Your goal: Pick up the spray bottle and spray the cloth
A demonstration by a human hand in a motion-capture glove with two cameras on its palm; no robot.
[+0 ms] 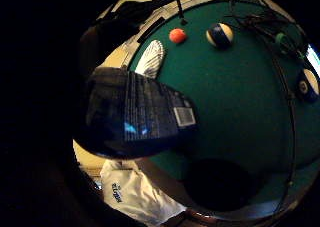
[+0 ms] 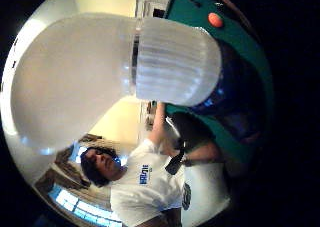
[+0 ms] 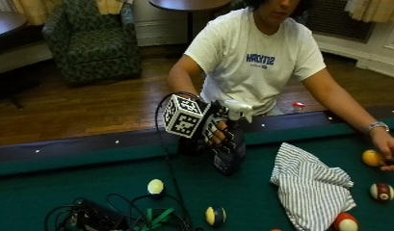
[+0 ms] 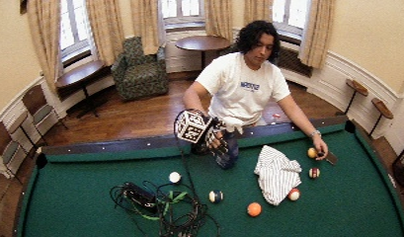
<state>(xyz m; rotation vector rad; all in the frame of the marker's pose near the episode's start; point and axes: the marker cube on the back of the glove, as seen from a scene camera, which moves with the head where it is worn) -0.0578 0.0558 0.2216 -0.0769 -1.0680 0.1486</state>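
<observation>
The grip, the gloved right hand (image 3: 212,129), is wrapping its curled fingers around the spray bottle (image 3: 229,144), holding it upright above the green felt of the counter (image 3: 68,192), just beside the near rail. The bottle's dark body is showing a label, and its white nozzle head (image 3: 238,108) is sitting on top; what is inside cannot be told. The striped cloth (image 3: 308,185) is lying crumpled on the felt, apart from the bottle. Billiard balls (image 3: 216,215) are lying scattered around it. A green armchair (image 3: 94,43) is standing on the wooden floor behind.
</observation>
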